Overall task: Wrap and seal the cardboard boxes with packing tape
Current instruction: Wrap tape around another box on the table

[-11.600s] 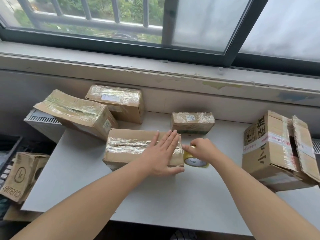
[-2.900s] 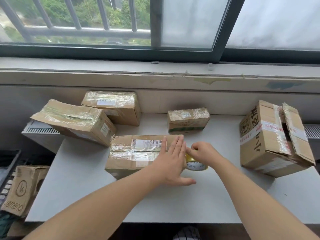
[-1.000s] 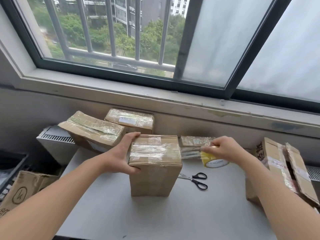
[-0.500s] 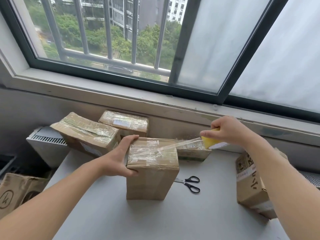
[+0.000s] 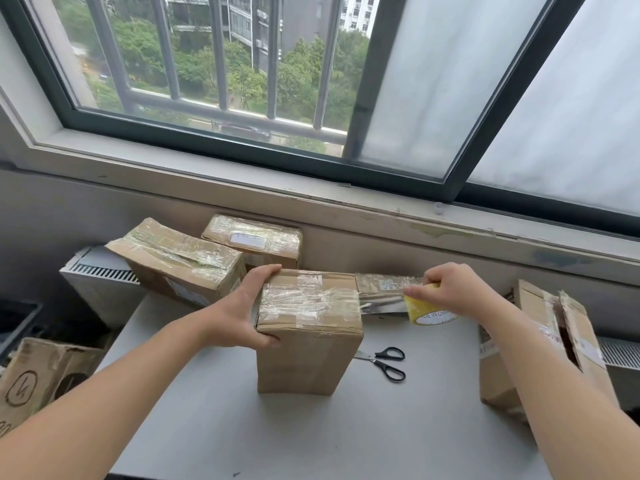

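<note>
Two hands busy: left hand (image 5: 239, 317) grips the upright cardboard box (image 5: 308, 344) mid table (image 5: 346, 445); right hand (image 5: 450, 292) pinches the yellow tape roll (image 5: 431, 313) just beside it, strip (image 5: 381, 303) stretched between. Risk: a skewed pull wrinkles the strip, or the tall box tips.

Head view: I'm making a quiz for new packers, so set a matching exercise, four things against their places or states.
1 tape roll
2 scissors
3 upright box
4 gaping box

a gripped at its top by the left hand
b lying flat on the table
c held in the right hand
d standing at the far right, unheld

Pairs: 1-c, 2-b, 3-a, 4-d
</note>
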Action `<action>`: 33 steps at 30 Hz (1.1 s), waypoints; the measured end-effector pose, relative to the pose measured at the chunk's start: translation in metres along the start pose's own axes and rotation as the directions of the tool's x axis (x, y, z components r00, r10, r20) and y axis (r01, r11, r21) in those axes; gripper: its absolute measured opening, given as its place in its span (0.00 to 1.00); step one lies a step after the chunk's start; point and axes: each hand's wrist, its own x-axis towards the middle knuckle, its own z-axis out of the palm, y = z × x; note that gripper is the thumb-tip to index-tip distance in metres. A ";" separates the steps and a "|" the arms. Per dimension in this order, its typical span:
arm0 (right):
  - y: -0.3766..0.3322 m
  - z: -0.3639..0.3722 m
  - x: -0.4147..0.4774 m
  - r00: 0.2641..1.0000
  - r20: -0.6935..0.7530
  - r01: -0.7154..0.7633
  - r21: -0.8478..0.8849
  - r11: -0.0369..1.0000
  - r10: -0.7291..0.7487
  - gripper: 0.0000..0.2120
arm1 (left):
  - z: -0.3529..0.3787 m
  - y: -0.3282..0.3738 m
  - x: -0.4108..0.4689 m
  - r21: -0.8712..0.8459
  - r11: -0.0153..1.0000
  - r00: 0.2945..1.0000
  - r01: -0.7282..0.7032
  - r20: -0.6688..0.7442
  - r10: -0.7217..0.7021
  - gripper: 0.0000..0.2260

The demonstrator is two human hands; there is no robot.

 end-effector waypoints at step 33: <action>-0.048 0.132 -0.009 0.986 0.140 -0.118 0.187 0.975 0.092 0.25 | 0.065 0.108 0.078 0.773 0.630 0.979 -0.077 0.179 -0.101 0.60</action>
